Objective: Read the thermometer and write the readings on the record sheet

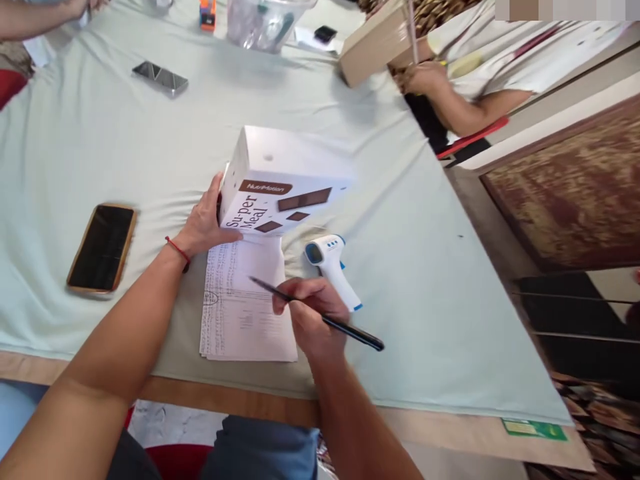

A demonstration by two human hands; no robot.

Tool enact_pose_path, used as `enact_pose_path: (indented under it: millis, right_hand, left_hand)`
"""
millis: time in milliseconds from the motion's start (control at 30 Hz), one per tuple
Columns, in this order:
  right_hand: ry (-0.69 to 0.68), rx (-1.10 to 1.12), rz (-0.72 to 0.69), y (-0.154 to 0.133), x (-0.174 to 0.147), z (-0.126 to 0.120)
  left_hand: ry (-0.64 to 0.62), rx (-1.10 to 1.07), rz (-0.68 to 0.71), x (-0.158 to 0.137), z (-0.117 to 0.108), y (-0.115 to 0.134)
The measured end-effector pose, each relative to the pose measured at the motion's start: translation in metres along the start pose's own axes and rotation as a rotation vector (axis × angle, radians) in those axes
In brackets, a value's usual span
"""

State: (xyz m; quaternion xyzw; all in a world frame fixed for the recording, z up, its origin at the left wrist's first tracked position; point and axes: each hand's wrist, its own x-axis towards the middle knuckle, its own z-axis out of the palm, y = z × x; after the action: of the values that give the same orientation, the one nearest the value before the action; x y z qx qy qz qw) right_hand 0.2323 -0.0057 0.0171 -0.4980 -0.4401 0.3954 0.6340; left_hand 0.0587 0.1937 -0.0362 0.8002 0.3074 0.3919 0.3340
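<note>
My left hand (206, 219) grips the lower left end of a white box (295, 157) printed "NutriMotion Su-per Meal", thumb on the front face and fingers behind. The box stands tilted over the upper part of a stack of printed papers (250, 333). Between the fingers of my right hand (315, 317) is a black pen (357, 332), its tip pointing up and left above the papers without visibly touching them. Just beyond that hand lies a white and blue infrared thermometer (330, 257), partly hidden by the hand.
A phone in a tan case (103, 247) lies left of my left arm. Farther back are another phone (160, 77), an orange item (207, 15), a clear plastic tub (265, 23) and a cardboard box (373, 47). Other people's arms (465, 107) show at the upper right and upper left.
</note>
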Motion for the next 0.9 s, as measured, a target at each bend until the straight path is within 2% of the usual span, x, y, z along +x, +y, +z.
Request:
enact_pose_path:
  millis: [100,200,300,433,600,900]
  right_hand:
    - [-0.088,-0.107,0.076,0.004,-0.009,0.016]
    - [-0.028,-0.306,0.106,0.007,-0.011,0.024]
    - [0.023,-0.411,0.038,0.008,-0.013,0.026]
    - [0.017,-0.448,-0.035,0.017,-0.017,0.028]
    - [-0.082,-0.479,-0.020,0.028,-0.022,0.023]
    - [-0.096,-0.524,-0.017,0.030,-0.023,0.022]
  left_hand:
    - [-0.005,0.031,-0.001,0.000,0.003,-0.002]
    - [-0.008,0.058,0.014,0.001,0.008,-0.004]
    - [0.003,0.074,0.034,0.001,0.012,-0.007]
    - [0.003,0.082,0.050,0.001,0.014,-0.008]
    - [-0.002,0.087,0.057,0.002,0.015,-0.008]
    - [-0.015,0.059,0.023,0.002,0.015,-0.007]
